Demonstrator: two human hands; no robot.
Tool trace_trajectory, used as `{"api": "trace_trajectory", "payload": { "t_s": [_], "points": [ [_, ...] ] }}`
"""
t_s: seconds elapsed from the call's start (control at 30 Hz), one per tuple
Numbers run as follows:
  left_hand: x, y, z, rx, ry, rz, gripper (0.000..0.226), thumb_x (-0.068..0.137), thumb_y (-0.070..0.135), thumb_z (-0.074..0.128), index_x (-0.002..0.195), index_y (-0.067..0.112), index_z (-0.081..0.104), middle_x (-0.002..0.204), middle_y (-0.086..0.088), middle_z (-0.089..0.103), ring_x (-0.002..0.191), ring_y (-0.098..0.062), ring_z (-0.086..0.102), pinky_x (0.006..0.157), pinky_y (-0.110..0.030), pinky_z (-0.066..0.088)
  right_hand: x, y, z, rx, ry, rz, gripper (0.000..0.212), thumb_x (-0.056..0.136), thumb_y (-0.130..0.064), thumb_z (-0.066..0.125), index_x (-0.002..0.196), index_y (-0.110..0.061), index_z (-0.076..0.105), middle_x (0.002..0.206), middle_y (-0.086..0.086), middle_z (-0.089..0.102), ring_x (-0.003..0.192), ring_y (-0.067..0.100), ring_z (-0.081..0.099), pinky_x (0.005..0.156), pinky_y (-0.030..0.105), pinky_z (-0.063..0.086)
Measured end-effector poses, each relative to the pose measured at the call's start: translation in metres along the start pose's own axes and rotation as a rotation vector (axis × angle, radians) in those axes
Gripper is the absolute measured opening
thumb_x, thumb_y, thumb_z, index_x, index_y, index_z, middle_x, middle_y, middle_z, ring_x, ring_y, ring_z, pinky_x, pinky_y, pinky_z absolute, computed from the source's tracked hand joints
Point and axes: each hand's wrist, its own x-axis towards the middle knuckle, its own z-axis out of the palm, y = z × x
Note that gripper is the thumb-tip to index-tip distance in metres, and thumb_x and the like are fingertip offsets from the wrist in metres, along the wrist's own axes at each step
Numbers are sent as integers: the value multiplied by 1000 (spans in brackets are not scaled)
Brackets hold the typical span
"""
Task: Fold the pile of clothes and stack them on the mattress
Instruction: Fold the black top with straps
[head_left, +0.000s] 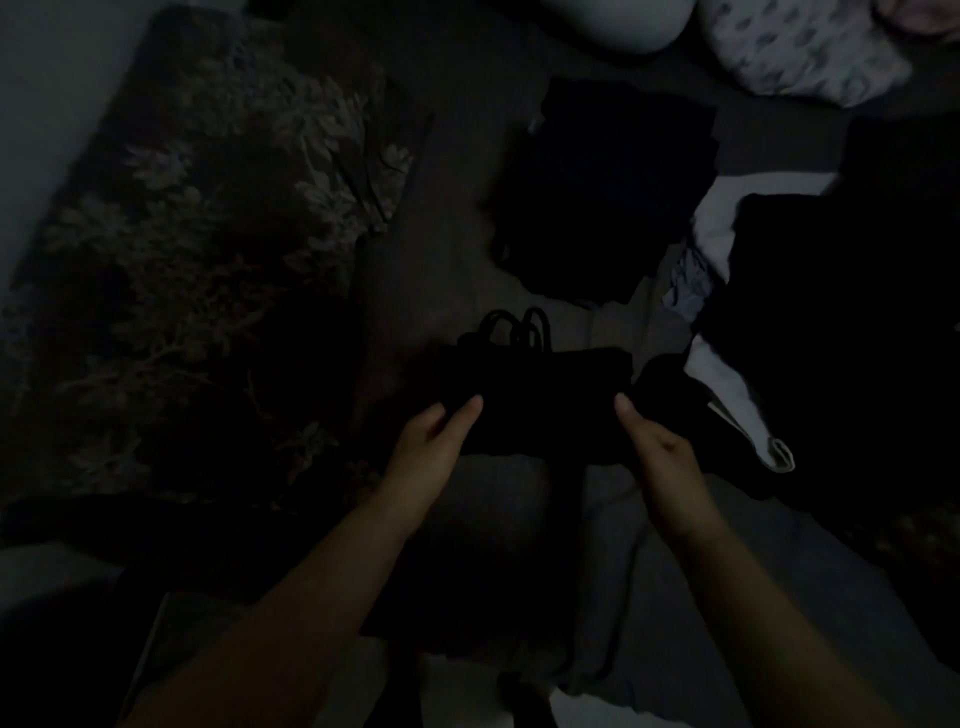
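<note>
Dimly, left to right: floral blanket (208, 249), left hand (434, 441) pinching the left edge of a black strappy top (535, 400) on the grey mattress (441, 218), right hand (657, 447) gripping its right edge, folded black stack (608, 192) beyond, unfolded dark pile (841, 332) at right.

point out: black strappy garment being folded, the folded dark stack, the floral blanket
black strappy garment (535, 400), head view, middle of its body between the hands
folded dark stack (608, 187), head view, centre of its top
floral blanket (208, 234), head view, patterned middle
</note>
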Motion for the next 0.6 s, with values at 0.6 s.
{"api": "trace_trajectory", "payload": {
  "t_s": [0.6],
  "points": [
    [30, -101, 15, 446, 74, 187, 39, 78, 36, 57, 93, 3, 69, 86, -2, 68, 81, -3, 63, 78, -21, 48, -12, 92, -15, -352, 133, 31, 39, 87, -33, 64, 57, -10, 57, 54, -4, 57, 55, 1, 51, 55, 24, 40]
  ]
}}
